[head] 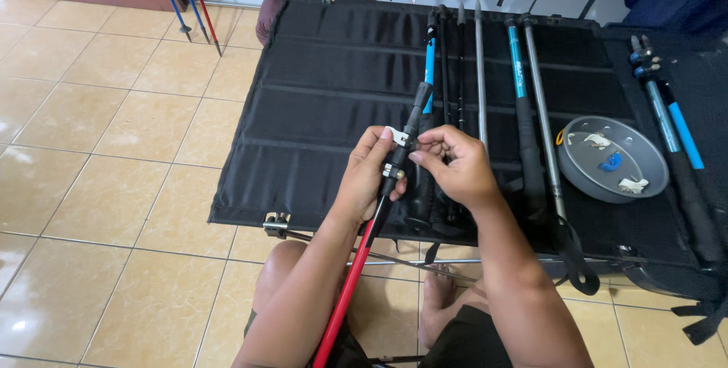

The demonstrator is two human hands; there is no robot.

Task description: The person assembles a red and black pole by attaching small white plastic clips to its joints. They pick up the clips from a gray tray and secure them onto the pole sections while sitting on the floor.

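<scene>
Nearby, grey dish (pixel 646 157) holding white clips (pixel 633 184), blue piece (pixel 611 161)

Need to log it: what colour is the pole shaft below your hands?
Red shaft, seen best in the head view.

Red pole's (pixel 350 284) lower end cut off

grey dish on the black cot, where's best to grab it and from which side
Take the grey dish by its near rim, coming from above on the person's side. It lies flat and open-topped; poles flank its far left, and small white and blue parts sit inside, so keep it level.
</scene>
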